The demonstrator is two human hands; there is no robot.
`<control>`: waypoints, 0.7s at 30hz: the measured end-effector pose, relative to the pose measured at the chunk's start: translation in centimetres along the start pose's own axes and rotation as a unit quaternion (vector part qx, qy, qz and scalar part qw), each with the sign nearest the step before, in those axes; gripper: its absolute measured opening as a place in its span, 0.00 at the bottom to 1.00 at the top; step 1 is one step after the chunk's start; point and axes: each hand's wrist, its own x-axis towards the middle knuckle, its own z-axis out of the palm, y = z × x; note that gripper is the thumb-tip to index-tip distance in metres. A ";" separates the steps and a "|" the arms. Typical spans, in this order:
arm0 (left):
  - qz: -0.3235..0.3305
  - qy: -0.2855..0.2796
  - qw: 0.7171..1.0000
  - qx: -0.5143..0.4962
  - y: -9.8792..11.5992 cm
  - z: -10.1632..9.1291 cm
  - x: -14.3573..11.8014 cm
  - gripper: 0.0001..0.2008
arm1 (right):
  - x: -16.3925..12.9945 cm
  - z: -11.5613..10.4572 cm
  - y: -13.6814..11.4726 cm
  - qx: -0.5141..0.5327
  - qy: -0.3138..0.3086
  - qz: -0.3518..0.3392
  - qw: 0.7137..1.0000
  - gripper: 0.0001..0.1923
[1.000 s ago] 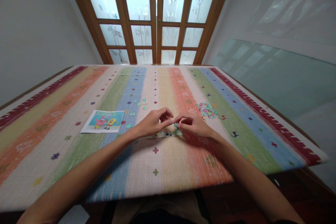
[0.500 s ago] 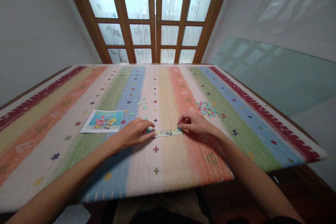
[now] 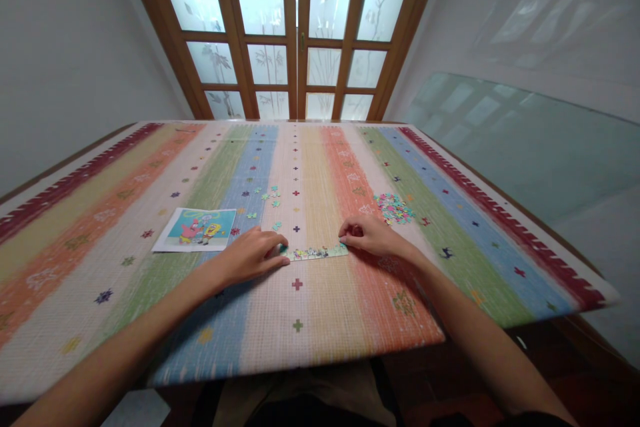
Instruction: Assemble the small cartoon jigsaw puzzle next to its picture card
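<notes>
A narrow strip of joined jigsaw puzzle pieces (image 3: 316, 253) lies flat across the pale and yellow bands of the striped cloth. My left hand (image 3: 256, 255) is closed at its left end, thumb and fingertips pinched around a teal bit of puzzle. At the right end, my right hand (image 3: 370, 237) pinches the end piece, its other fingers curled in. The fingertips hide both ends of the strip in part. Left of my left hand lies a printed cartoon picture (image 3: 203, 229) on white paper.
Several loose green-teal puzzle pieces (image 3: 275, 203) are scattered beyond my left hand. A heap of mixed puzzle pieces (image 3: 394, 208) sits past my right hand. The striped tablecloth (image 3: 330, 320) ends at the near table edge. Wooden glazed doors (image 3: 300, 40) stand behind.
My left hand has slid slightly left, so more of the strip's left end shows. My right hand stays at the right end with only a small shift of its fingers.
</notes>
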 end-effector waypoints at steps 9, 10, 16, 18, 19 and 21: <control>-0.004 0.005 1.000 -0.008 0.2 -0.2 0.1 0.15 | 0.1 0.2 0.3 -0.008 -0.002 -0.012 1.000 0.03; -0.004 0.004 1.000 -0.008 0.3 -0.2 0.2 0.15 | 0.1 0.2 0.3 -0.009 -0.001 -0.013 1.000 0.04; -0.006 -0.003 1.000 0.006 0.6 -0.2 0.3 0.14 | 0.1 0.2 0.3 -0.023 0.001 -0.020 1.000 0.03; -0.007 -0.006 1.000 0.016 0.6 -0.2 0.3 0.14 | 0.1 0.2 0.3 -0.025 0.003 -0.020 0.999 0.03; -0.009 -0.009 1.000 0.021 0.6 -0.1 0.3 0.14 | 0.1 0.3 0.3 -0.027 0.004 -0.020 0.999 0.03; -0.011 -0.010 1.000 0.026 0.7 -0.1 0.3 0.14 | 0.1 0.3 0.3 -0.031 0.006 -0.019 0.999 0.03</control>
